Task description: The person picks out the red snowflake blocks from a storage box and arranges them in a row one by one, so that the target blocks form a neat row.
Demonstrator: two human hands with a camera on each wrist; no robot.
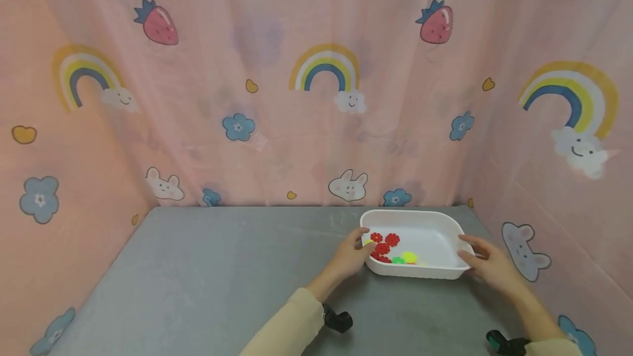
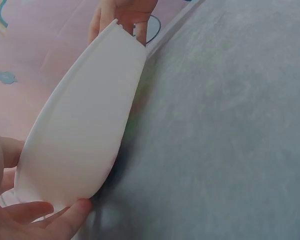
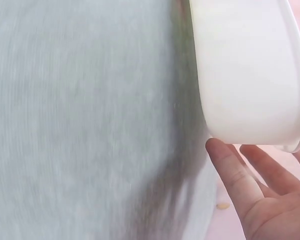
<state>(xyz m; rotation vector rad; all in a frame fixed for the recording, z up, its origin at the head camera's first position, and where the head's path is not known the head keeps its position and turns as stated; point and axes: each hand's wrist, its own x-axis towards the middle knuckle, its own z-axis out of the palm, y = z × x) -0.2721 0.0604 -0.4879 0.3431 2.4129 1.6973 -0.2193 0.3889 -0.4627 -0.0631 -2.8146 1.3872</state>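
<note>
A white plastic tray [image 1: 420,272] with rounded corners is held at its two short ends, over the right part of the table. My left hand [image 1: 350,257] grips the left end, its thumb over the rim. At the other end my right hand [image 1: 489,265] holds the tray, thumb over the rim and fingertips at its lower edge in the right wrist view. Several red flower-shaped plastic pieces [image 1: 383,248] lie inside at the left, with a green piece [image 1: 398,260] and a yellow piece [image 1: 409,257] near the front wall. Fingers of both hands are partly hidden by the tray.
The grey table [image 1: 207,273] stretches out left of and in front of the tray. A pink patterned curtain [image 1: 306,142] hangs along the table's back and sides, close to my right hand. Black straps with devices sit on both wrists.
</note>
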